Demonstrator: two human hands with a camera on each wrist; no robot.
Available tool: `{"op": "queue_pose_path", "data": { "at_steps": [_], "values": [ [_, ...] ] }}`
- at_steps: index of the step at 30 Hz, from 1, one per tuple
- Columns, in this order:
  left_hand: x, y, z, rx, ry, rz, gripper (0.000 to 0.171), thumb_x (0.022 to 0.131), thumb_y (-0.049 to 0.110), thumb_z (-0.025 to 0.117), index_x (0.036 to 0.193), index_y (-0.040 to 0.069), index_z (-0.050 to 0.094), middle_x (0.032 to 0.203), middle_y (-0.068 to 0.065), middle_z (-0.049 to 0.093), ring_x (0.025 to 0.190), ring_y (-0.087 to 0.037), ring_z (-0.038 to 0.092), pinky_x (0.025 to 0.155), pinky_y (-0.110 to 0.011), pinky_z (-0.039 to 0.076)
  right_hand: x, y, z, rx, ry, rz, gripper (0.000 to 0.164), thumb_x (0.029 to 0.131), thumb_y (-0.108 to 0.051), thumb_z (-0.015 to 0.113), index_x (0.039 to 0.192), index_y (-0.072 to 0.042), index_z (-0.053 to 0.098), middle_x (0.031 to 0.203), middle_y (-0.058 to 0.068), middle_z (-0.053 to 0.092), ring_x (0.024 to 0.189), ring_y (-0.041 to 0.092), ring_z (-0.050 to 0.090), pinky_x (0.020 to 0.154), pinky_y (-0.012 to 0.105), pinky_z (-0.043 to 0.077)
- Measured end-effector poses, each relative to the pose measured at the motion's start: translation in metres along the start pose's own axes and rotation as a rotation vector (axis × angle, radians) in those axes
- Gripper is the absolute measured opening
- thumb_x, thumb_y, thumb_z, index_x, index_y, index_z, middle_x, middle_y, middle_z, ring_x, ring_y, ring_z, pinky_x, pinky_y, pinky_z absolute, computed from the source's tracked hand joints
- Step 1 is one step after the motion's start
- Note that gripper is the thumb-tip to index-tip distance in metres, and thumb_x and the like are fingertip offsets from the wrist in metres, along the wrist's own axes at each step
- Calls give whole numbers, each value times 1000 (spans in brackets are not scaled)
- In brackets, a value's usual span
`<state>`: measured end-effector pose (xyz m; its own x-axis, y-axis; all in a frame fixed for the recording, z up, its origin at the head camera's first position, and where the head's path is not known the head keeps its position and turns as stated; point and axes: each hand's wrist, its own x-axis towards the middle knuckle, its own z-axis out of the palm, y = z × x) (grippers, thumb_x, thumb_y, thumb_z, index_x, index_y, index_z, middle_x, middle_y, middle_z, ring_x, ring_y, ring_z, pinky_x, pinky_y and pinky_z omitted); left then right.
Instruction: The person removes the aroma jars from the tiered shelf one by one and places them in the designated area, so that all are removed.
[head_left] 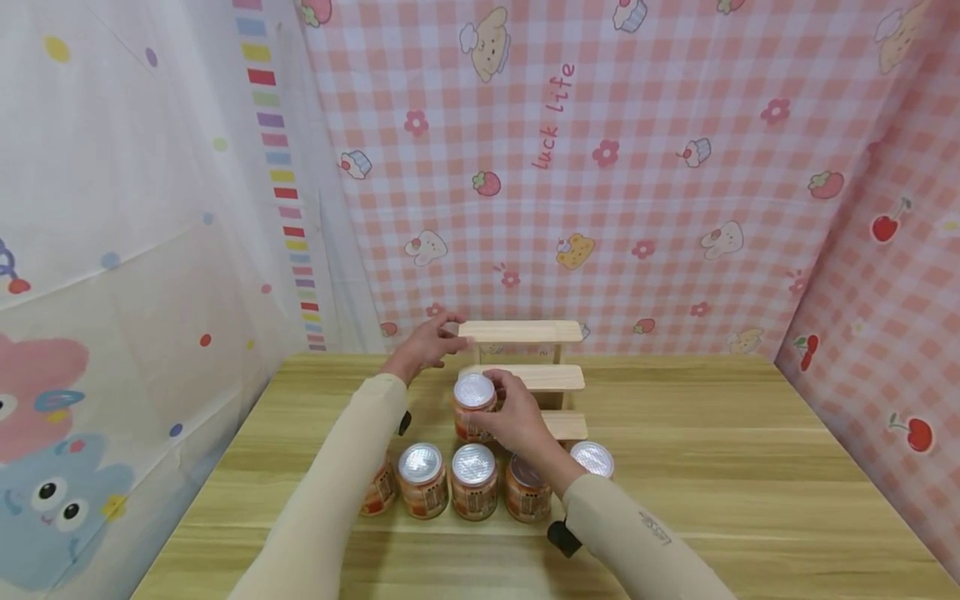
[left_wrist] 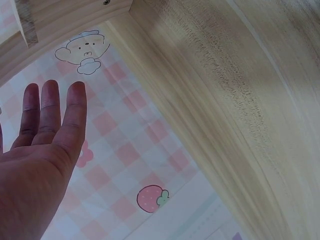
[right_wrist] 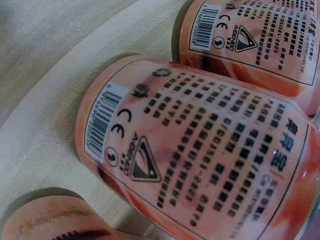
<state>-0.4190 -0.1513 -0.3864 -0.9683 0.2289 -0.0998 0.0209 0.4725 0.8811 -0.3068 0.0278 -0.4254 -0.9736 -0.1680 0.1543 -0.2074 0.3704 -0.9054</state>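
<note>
My right hand (head_left: pixel 517 412) grips an orange-labelled air freshener can (head_left: pixel 474 392) with a silver lid. That can is upright at the left end of a small three-step wooden shelf (head_left: pixel 525 377); whether it touches the lowest step, I cannot tell. My left hand (head_left: pixel 431 342) is beside the top step's left end, palm and spread fingers showing in the left wrist view, and holds nothing. Similar cans (head_left: pixel 423 483) stand in a row in front of the shelf, some partly behind my arms. One can's printed label (right_wrist: pixel 200 150) fills the right wrist view.
The wood-grain table (head_left: pixel 690 467) extends to both sides of the shelf. A pink checked cloth (head_left: pixel 637 208) hangs close behind it. On the left hangs a white patterned curtain (head_left: pixel 150 250). Both forearms reach over the row of cans.
</note>
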Motion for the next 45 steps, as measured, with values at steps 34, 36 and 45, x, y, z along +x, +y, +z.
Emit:
{"op": "queue_pose_path", "data": {
  "at_steps": [34, 36, 45],
  "values": [
    [2, -2, -1, 26, -11, -12, 45, 98, 30, 65, 137, 18, 48, 131, -19, 56, 118, -34, 56, 89, -49, 50, -11, -25, -91, 27, 103, -64, 64, 77, -24, 87, 129, -7, 54, 118, 11, 58, 108, 27, 56, 79, 36, 51],
    [1, -2, -2, 28, -13, -11, 45, 98, 30, 64, 138, 18, 48, 131, -18, 56, 118, -33, 56, 87, -47, 51, -12, -23, -100, 15, 113, -67, 63, 77, -23, 86, 129, -6, 54, 119, 12, 58, 109, 27, 56, 81, 35, 49],
    [1, 0, -1, 4, -13, -5, 46, 98, 31, 65, 139, 20, 48, 131, -16, 56, 117, -31, 55, 90, -50, 49, -18, -12, -139, -22, 128, -63, 67, 81, -22, 84, 134, -1, 49, 123, 17, 56, 114, 31, 53, 80, 35, 51]
  ]
}}
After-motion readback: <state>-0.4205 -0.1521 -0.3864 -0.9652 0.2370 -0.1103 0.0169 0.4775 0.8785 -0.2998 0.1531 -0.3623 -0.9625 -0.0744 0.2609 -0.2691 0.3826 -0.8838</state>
